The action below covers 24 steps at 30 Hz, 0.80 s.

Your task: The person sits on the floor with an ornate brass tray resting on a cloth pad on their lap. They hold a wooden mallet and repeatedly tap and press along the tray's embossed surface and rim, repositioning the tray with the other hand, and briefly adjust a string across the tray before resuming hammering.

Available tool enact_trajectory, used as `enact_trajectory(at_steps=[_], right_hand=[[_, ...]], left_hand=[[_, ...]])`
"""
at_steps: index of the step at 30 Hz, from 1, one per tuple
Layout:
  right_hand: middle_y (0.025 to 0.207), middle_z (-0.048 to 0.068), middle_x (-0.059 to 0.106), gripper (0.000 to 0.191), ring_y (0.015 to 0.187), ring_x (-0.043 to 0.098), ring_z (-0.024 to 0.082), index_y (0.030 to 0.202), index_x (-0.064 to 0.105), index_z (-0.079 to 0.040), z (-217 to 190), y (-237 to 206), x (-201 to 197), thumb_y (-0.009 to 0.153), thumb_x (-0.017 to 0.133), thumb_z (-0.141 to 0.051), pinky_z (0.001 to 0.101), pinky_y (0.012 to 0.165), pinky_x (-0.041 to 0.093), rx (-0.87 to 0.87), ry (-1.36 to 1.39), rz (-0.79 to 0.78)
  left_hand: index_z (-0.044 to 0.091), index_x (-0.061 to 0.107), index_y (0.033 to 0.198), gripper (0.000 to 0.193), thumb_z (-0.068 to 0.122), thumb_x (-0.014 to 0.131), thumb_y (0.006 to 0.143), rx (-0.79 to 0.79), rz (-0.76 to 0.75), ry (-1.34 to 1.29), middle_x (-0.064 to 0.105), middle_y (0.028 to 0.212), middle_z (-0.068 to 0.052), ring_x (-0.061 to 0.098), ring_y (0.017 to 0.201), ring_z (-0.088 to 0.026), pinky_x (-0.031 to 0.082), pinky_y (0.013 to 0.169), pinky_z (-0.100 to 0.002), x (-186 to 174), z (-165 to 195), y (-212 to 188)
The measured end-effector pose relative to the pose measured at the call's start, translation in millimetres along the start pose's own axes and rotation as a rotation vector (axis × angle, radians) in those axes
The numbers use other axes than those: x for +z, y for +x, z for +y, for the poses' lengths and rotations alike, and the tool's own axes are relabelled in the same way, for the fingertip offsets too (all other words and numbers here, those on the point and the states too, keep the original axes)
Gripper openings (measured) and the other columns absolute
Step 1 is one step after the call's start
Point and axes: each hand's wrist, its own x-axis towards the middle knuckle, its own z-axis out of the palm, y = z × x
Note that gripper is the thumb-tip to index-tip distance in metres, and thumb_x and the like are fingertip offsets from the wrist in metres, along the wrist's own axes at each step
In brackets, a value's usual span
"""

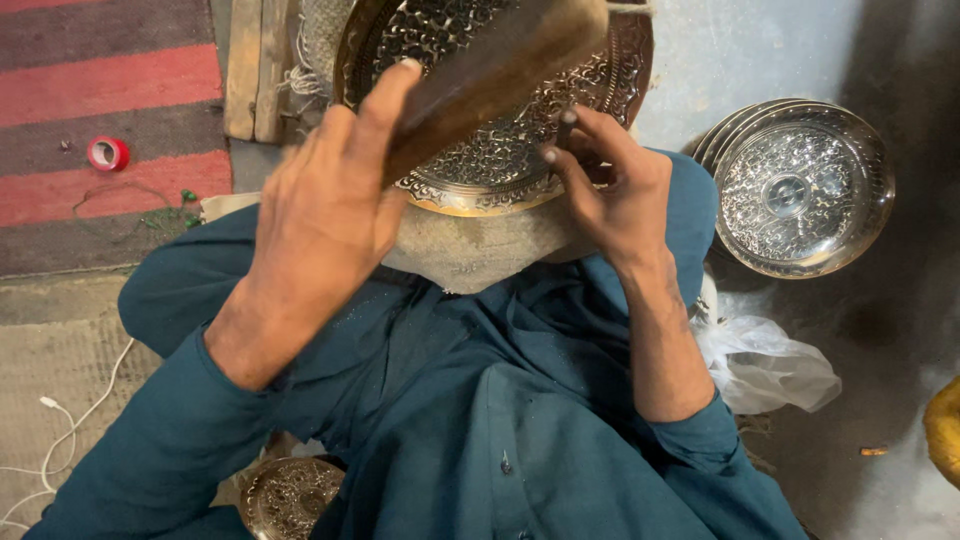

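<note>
On the floor, left hand point(320, 215) grips a wooden mallet point(490, 75); right hand point(610, 195) pinches a chisel point(566, 128) on the engraved brass tray point(500, 160). Best keep the chisel steady, strikes light.

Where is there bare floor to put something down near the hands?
Free: grey floor between the engraved plate and the stacked silver dishes; also the striped rug around the red tape roll. Crowded: the lap, where the left hand grips a wooden mallet and the right hand holds a chisel.
</note>
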Motion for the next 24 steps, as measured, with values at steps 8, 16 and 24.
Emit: enact_trajectory(at_steps=[8,16,24], right_hand=[[0.107,0.010,0.079,0.039,0.095,0.078,0.015,0.134,0.065,-0.005,-1.3,-0.4,-2.5,0.098,0.079,-0.001,0.0262,0.079,0.063,-0.017,0.030,-0.040],[0.109,0.010,0.079,0.040,0.102,0.078,0.016,0.135,0.064,-0.005,2.8,-0.9,-0.8,0.097,0.077,0.003,0.0269,0.082,0.063,-0.012,0.038,-0.038],[0.117,0.011,0.078,0.038,0.104,0.077,0.015,0.134,0.064,-0.003,4.0,-1.0,0.0,0.098,0.075,0.003,0.0271,0.083,0.062,0.012,0.089,-0.040]], left_hand=[[0.021,0.043,0.157,0.078,-0.005,0.069,0.089,0.046,0.002,0.365,0.050,0.097,-0.013,0.057,0.089,-0.034,0.047,0.084,-0.048,2.4,0.0,1.4],[0.021,0.045,0.158,0.075,-0.002,0.068,0.090,0.020,0.006,0.415,0.049,0.098,-0.012,0.057,0.091,-0.034,0.046,0.086,-0.048,3.3,-1.0,-1.0],[0.013,0.046,0.152,0.072,-0.001,0.065,0.084,0.016,0.036,0.161,0.049,0.094,-0.015,0.055,0.089,-0.038,0.045,0.086,-0.050,1.6,-1.7,0.3]])
